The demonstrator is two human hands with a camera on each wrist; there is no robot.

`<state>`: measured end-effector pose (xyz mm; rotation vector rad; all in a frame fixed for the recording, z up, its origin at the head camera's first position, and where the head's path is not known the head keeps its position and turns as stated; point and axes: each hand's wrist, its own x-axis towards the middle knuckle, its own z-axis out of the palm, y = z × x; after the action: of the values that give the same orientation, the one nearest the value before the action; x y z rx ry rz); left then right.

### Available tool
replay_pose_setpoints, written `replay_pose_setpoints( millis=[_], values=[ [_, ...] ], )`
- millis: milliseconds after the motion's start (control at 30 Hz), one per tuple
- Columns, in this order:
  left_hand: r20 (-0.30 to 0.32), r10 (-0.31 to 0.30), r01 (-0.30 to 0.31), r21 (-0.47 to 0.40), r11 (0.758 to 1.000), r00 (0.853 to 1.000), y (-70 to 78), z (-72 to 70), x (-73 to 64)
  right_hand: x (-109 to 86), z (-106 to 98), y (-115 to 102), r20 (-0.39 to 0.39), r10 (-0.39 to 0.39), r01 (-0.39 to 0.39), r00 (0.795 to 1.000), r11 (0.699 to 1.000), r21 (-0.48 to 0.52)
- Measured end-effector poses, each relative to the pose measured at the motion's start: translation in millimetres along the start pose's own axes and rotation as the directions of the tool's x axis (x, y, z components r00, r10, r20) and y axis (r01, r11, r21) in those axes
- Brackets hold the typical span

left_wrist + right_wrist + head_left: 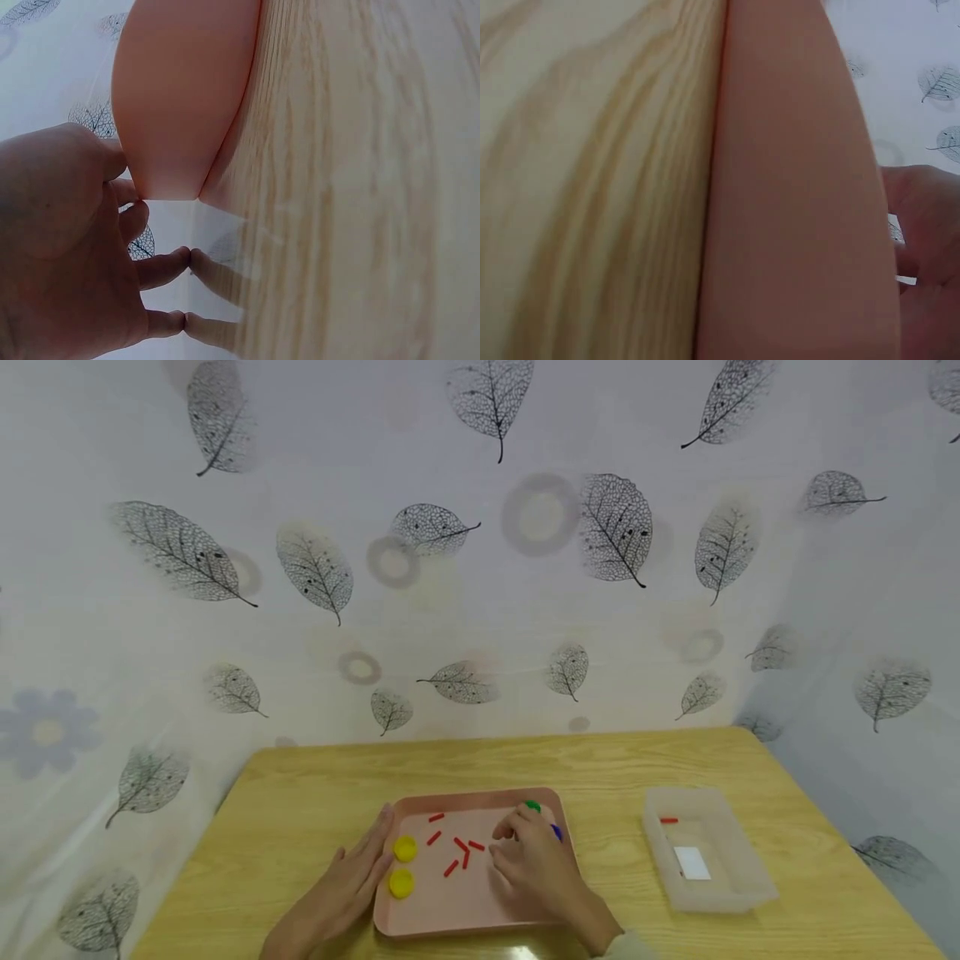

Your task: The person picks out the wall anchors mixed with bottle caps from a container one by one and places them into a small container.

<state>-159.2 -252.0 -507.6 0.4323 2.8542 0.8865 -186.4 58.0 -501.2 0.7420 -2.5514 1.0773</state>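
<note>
A leaf-print backdrop (465,610) rises behind the wooden bench (322,777). On it before you lies a shallow pink tray (442,912), round-cornered, long axis left to right. Your left grip (352,881), straight-fingered, touches its left rim. Red sticks (452,868) inside point various ways beside your bent-fingered right grip (538,864); you can't tell whether that holds anything.

The head camera looks forward and down from the person's side of the pink tray (487,910), far enough back to frame the whole tray, the table (322,793) around it and the leaf-print sheet (480,618) behind. Both wrist cameras sit low and close outside the tray, rolled sideways, facing its outer wall. All three views share tray, table and sheet.
</note>
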Motion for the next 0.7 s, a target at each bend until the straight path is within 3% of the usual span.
replay_pose_setpoints(
  millis=[133,367,533,700],
  values=[
    [0.004,0.005,-0.005,0.000,1.000,1.000,-1.4,-2.0,1.6,5.6,11.8,-4.9,0.079,0.125,-0.126,0.989,0.992,0.012],
    [-0.004,0.024,-0.024,0.013,1.000,1.000,-4.4,-3.4,5.3,13.4,30.1,-6.0,0.028,0.126,-0.124,0.992,0.990,-0.060],
    [-0.013,0.030,-0.030,0.018,0.999,0.999,-3.1,-1.8,5.7,13.7,39.6,-6.3,0.060,0.175,-0.174,0.983,0.985,-0.022],
    [-0.009,0.035,-0.034,0.021,0.999,0.999,-1.8,-1.8,5.1,13.6,44.3,-8.1,0.088,0.218,-0.215,0.972,0.976,-0.045]
  ],
)
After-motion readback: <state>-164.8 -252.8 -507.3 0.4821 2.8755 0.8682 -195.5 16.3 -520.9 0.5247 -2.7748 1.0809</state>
